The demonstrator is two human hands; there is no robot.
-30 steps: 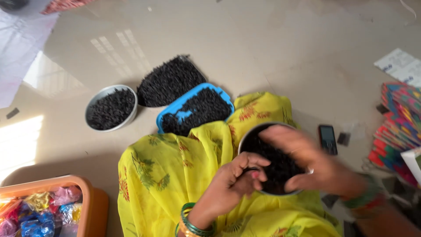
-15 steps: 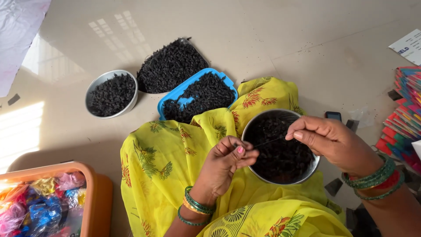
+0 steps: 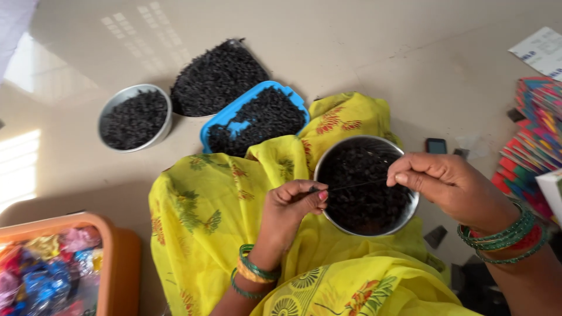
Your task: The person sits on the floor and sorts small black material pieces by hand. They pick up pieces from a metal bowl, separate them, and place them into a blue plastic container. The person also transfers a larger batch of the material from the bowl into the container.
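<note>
Currently, head view only. A thin dark thread or wire [image 3: 357, 185] runs nearly level, stretched taut between the two hands above the steel bowl [image 3: 410, 213] of small black bits that rests on the yellow cloth [image 3: 205, 216] over the lap. Left hand [image 3: 291, 206]: fingers curled shut, thumb and forefinger pinching the thread's left end, possibly with one small dark piece at the tips; too small to confirm. Right hand [image 3: 448, 182]: fingertips closed on the right end, just over the bowl's right rim. Long axis of the thread runs left to right; both hands sit at its ends, neither nearer.

Surface: pale smooth floor [image 3: 363, 52]. Ahead, well apart from the hands: a blue tray [image 3: 231, 114], a round metal dish [image 3: 111, 108] and a loose dark heap [image 3: 216, 76]. Orange bin [image 3: 117, 257] with bright wrappers at lower left; coloured stack [image 3: 535, 137] at right.
</note>
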